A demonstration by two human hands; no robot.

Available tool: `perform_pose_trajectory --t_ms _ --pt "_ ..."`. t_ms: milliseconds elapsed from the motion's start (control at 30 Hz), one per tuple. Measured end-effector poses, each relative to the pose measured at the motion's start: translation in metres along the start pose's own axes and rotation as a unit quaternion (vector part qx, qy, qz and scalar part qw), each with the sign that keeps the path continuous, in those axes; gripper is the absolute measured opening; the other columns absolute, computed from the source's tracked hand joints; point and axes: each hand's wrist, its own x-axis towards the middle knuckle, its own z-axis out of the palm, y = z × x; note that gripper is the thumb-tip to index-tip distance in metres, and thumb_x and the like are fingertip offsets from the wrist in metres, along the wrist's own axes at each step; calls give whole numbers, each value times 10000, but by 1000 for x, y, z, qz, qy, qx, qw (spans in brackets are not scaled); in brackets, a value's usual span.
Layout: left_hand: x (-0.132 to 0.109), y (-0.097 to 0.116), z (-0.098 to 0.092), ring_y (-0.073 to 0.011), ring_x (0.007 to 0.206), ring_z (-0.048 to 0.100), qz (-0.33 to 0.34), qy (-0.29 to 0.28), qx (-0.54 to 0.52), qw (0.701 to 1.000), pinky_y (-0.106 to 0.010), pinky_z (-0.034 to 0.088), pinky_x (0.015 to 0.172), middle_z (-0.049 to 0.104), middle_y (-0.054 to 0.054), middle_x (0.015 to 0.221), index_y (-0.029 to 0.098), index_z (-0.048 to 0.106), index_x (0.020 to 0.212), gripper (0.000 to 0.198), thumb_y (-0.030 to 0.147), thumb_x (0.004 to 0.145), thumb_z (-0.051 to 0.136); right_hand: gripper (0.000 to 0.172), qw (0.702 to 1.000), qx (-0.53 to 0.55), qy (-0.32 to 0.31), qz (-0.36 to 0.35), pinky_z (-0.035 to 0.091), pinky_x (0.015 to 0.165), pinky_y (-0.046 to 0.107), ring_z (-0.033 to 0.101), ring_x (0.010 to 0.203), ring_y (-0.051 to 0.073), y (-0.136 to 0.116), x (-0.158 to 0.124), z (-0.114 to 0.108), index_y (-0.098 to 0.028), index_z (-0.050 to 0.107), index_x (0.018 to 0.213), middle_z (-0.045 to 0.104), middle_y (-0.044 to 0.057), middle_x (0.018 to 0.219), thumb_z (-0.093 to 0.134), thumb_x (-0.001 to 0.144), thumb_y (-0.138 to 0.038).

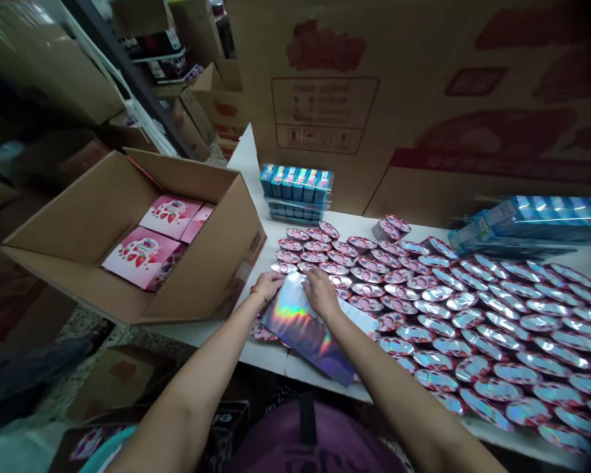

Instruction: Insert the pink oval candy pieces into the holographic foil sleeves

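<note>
A shiny holographic sheet (303,322) lies tilted over rows of small oval pink-and-silver packs (367,289) on the white table. My left hand (268,285) is at the sheet's upper left corner, its fingers closed on the edge. My right hand (320,292) rests over the sheet's upper right part, fingers bent down onto it near the top edge; whether they grip it is unclear. Some packs lie partly hidden beneath the sheet. Another pale shiny piece (358,318) shows to the right, under my right forearm.
An open cardboard box (201,263) holding pink strawberry-print boxes (145,253) stands left. Blue packs in clear trays (295,190) stand at the back, with more blue packs (536,220) at the right. Large printed cartons (404,118) rise behind the table.
</note>
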Motion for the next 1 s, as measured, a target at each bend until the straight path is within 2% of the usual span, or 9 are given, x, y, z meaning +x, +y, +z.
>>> perform_pose_trajectory --t_ms 67,167,333,433,533,633,800,900,1000 --pt "-3 0 0 -142 727 594 17 -18 -22 999 -244 454 707 667 -27 738 131 663 724 135 191 659 562 313 999 -31 1 13 367 857 313 456 991 205 -8 7 10 -190 556 1112 529 89 1075 411 839 -242" --pt "-9 0 0 -135 734 585 26 -16 -82 996 -236 448 692 655 -32 738 130 640 744 126 185 666 557 286 997 -66 -7 26 369 821 297 470 941 199 -14 7 20 -191 593 1047 543 86 1024 395 853 -264" --pt "-18 1 7 -78 537 523 -25 -81 -219 972 -193 407 552 577 27 574 113 589 834 237 145 602 623 249 997 -61 -43 -5 364 833 295 478 935 197 -8 -2 33 -188 607 1022 571 83 972 486 810 -240" --pt "-22 2 12 -60 476 476 -58 -92 -273 956 -187 370 513 520 63 513 115 573 812 299 164 539 685 200 998 -23 -49 -14 382 812 285 507 894 179 -4 -4 36 -184 639 935 595 74 905 485 809 -207" --pt "-27 7 14 -57 479 475 -79 -61 -319 942 -184 351 503 526 56 531 114 563 775 325 180 495 715 194 999 0 -16 -35 400 801 281 523 866 171 -4 -7 36 -182 652 891 610 66 877 474 815 -190" --pt "-36 15 13 -55 497 486 -83 -14 -378 922 -176 352 504 542 47 567 122 547 765 345 183 475 724 231 996 -10 42 -81 418 799 298 520 873 174 -4 -14 34 -195 635 957 608 68 935 437 838 -201" --pt "-54 32 13 -61 512 509 -118 -28 -460 880 -185 393 510 536 46 596 137 526 793 392 198 473 742 301 980 -4 107 -170 436 838 321 506 960 177 6 -30 31 -184 552 1107 578 94 1044 383 858 -181" --pt "-63 41 15 -64 519 520 -116 -20 -472 874 -181 394 498 547 40 614 142 524 804 402 207 479 751 332 976 14 114 -183 433 871 329 502 1005 177 7 -40 25 -176 517 1151 562 106 1090 376 851 -156" --pt "-72 49 17 -64 500 520 -114 -5 -469 876 -180 393 487 562 34 609 139 525 805 416 207 468 759 306 976 60 118 -172 431 885 321 514 1016 172 3 -48 15 -170 542 1111 568 108 1094 395 843 -161"
